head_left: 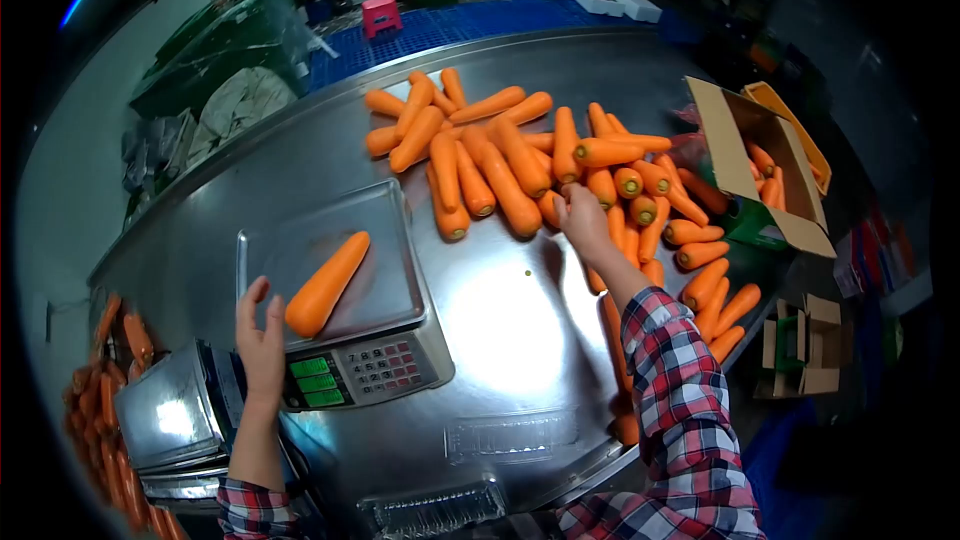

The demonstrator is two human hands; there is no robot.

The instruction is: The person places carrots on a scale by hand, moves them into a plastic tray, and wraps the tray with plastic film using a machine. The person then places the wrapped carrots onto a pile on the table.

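A single large carrot [328, 285] lies slantwise on the steel pan of a digital scale [395, 365], whose green display is lit. My left hand [261, 345] is at the pan's left edge, fingers apart and holding nothing, close to the carrot's thick end. On the far side of the table, my right hand [585, 220] reaches into a spread of carrots [510, 165]. Its fingers are bent closed at the thick end of one carrot [565, 145]; the grip itself is partly hidden.
Two clear plastic trays [510, 435] lie on the steel table [490, 330] near my body. At the right stands an open cardboard box [725, 145] with carrots inside. More carrots [105, 410] are at far left, beside a stacked metal pan [170, 410]. A pink stool [381, 16] stands beyond.
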